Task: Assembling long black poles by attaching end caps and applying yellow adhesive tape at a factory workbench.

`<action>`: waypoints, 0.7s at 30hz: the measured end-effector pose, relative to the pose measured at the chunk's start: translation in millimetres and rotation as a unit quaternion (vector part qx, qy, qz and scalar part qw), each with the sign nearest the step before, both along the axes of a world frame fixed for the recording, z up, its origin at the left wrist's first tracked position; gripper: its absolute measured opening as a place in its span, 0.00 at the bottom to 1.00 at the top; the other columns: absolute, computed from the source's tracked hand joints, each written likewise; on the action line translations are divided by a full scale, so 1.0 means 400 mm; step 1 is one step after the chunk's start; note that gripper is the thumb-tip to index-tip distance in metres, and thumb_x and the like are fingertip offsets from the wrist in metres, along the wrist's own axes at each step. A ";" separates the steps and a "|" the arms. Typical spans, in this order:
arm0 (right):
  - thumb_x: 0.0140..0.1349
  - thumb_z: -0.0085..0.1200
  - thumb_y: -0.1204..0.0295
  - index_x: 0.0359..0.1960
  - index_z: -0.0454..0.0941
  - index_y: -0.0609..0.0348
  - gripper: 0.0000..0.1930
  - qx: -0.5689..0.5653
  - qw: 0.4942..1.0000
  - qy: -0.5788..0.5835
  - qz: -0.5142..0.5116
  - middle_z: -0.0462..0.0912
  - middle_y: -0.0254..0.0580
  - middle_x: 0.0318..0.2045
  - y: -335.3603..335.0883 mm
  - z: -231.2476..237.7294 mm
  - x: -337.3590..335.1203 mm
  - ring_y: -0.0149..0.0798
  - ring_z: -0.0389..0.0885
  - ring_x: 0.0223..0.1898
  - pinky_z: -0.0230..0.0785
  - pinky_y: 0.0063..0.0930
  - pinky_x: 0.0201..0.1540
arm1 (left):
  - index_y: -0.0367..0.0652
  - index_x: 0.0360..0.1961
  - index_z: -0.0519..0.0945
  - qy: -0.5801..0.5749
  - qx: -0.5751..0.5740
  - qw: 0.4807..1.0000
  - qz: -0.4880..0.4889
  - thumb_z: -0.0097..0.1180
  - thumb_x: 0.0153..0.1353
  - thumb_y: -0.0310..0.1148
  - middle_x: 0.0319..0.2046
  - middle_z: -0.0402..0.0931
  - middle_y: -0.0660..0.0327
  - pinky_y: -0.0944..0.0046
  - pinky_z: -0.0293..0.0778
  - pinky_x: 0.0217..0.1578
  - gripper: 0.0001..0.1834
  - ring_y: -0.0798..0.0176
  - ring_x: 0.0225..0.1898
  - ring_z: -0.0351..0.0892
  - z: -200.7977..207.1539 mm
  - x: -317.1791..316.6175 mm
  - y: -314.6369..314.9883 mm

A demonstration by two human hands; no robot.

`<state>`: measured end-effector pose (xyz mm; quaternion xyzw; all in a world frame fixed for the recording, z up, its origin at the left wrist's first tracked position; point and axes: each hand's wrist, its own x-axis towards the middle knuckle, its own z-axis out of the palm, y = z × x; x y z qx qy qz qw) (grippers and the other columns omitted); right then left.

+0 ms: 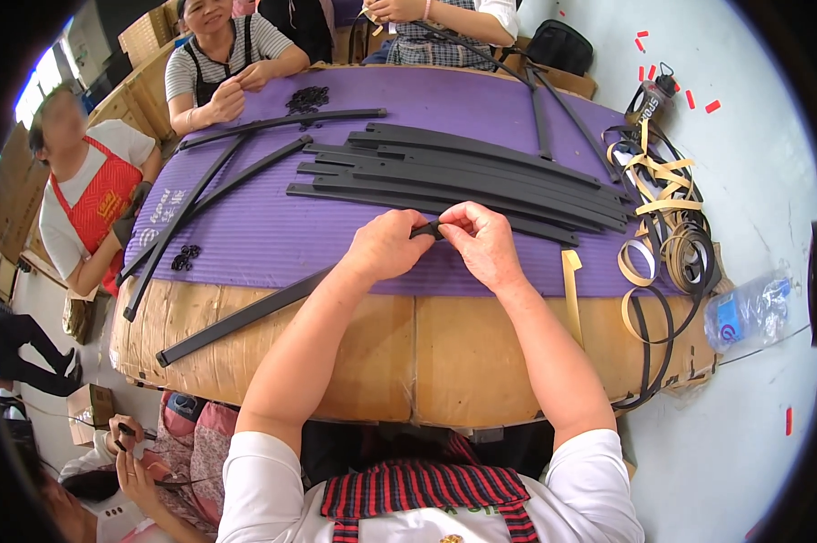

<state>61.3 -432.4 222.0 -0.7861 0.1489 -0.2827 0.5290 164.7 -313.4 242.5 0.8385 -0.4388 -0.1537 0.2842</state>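
My left hand (387, 244) and my right hand (482, 241) meet over the near part of a purple mat (272, 226). Both pinch the end of a long black strip (245, 312) that runs down to the left across the mat and off the wrapped table edge. My fingers cover the strip's tip, so its end detail is hidden. Just beyond my hands lies a stack of several long black strips (463, 176), fanned toward the right.
Tan and black peeled tape loops (666, 226) pile at the table's right end, near a plastic water bottle (748, 310). Small black clips (307, 98) sit at the far side. Other people sit around the table (399, 353) at the far and left sides.
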 end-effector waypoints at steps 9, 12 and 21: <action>0.52 0.53 0.81 0.28 0.75 0.64 0.02 -0.016 1.000 0.012 -0.005 0.75 0.30 0.22 0.009 0.001 -0.007 0.21 0.69 0.23 0.64 0.16 0.26 | 0.42 0.31 0.79 0.121 -0.007 0.992 0.016 0.44 0.55 0.45 0.22 0.77 0.62 0.64 0.69 0.33 0.18 0.62 0.29 0.76 -0.002 0.004 -0.008; 0.52 0.51 0.81 0.29 0.76 0.64 0.03 -0.028 1.000 -0.001 -0.003 0.76 0.32 0.23 0.006 -0.011 -0.006 0.22 0.70 0.23 0.64 0.16 0.25 | 0.42 0.30 0.79 0.124 -0.011 0.992 0.017 0.46 0.54 0.46 0.20 0.77 0.63 0.65 0.70 0.31 0.18 0.65 0.25 0.76 -0.001 0.005 -0.010; 0.49 0.52 0.81 0.36 0.75 0.65 0.10 0.049 0.997 0.025 0.050 0.78 0.42 0.30 -0.019 -0.008 -0.013 0.30 0.75 0.29 0.69 0.23 0.33 | 0.40 0.28 0.79 0.282 -0.016 0.959 0.035 0.54 0.52 0.41 0.18 0.74 0.63 0.73 0.66 0.19 0.14 0.71 0.16 0.71 0.017 0.016 -0.020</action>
